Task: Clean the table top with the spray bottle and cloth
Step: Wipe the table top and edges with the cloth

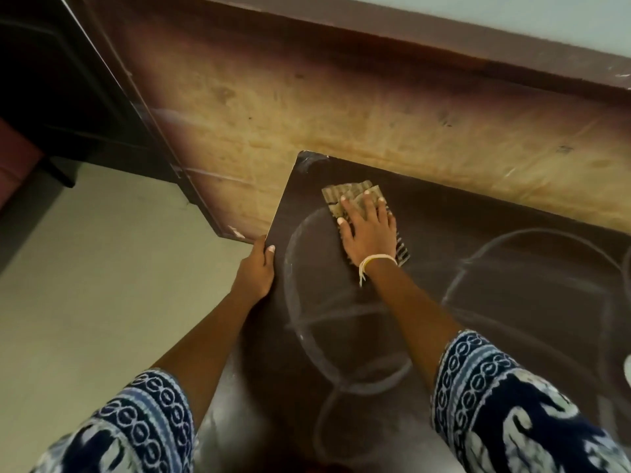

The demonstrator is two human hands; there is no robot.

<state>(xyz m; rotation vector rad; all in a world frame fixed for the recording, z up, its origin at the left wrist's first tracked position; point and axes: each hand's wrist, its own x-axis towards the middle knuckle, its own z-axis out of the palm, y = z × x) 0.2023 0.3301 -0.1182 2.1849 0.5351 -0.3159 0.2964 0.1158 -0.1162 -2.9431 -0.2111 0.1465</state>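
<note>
A dark brown table top (495, 302) with pale ring-shaped marks fills the lower right. A tan striped cloth (345, 194) lies near its far left corner. My right hand (370, 230) presses flat on the cloth with fingers spread. My left hand (257, 268) grips the table's left edge, thumb on top and fingers curled under. No spray bottle is in view.
A large wooden panel (341, 107) with a light, worn face stands right behind the table. A dark cabinet (51, 80) is at the upper left. Pale floor (85, 285) lies left of the table. A white object (627, 368) shows at the right edge.
</note>
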